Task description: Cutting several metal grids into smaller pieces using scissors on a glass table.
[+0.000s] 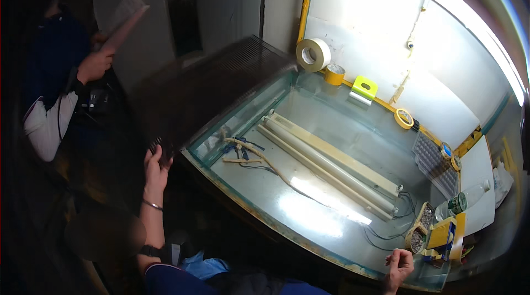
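At the near left corner of the glass-topped table (190, 151), my left hand (156, 176) is closed on a small dark ribbed thing (161, 150); shadow and blur hide its kind. My right hand (399, 266) hovers over the table's near right edge, its fingers curled together. Whether anything small is pinched there does not show. Beneath the glass lie long white tube light fittings (326, 162) with dark wires, along with a bent tan cord (265, 158) and blue pieces (243, 145).
Tape rolls (313, 55), a yellow-green holder (364, 88) and a grey ridged tray (436, 165) line the back. A clear bottle (469, 195) and small bins (418, 238) stand right. A dark grille panel (232, 74) borders the left; beyond, another person's hand (96, 66) holds a sheet (127, 21).
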### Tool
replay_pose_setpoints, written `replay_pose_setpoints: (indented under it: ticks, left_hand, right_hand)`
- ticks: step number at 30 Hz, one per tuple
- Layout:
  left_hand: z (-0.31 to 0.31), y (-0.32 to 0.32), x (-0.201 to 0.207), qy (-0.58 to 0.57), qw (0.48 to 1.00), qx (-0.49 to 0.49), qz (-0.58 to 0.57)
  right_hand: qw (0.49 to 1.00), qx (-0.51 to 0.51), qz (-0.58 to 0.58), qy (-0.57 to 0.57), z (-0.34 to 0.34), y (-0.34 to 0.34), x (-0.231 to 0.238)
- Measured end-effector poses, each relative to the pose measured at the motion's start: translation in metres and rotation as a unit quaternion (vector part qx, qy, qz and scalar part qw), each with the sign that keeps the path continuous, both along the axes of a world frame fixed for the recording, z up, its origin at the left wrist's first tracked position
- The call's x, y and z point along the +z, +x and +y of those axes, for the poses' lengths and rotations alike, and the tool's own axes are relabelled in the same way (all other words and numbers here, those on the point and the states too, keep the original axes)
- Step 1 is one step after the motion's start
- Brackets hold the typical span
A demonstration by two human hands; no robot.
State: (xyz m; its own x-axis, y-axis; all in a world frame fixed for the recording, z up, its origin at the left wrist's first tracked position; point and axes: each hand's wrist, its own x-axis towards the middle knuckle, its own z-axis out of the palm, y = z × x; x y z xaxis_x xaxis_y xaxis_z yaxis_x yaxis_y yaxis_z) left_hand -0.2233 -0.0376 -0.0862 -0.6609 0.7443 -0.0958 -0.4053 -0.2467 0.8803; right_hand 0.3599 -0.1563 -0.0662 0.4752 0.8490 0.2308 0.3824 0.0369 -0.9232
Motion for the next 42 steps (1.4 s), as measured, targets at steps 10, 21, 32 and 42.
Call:
replay_pose_setpoints:
  ticks: [10,21,32,42]
  left_hand:
    - [0.049,-0.063,-0.02,-0.081,0.995,0.051,0.032]
    - [0.048,-0.081,-0.232,-0.245,0.665,-0.138,0.692]
    - [-0.023,-0.022,-0.04,-0.435,0.666,-0.285,0.535]
    - [-0.179,0.031,-0.025,-0.601,0.507,-0.461,0.412]
  right_hand:
    - [0.993,-0.102,-0.05,0.018,-0.024,0.011,0.019]
    - [0.994,-0.08,-0.067,0.0,-0.021,0.004,0.023]
    - [0.994,-0.026,-0.105,-0.036,-0.023,0.006,0.034]
    - [0.992,0.119,0.032,-0.008,-0.027,0.031,0.009]
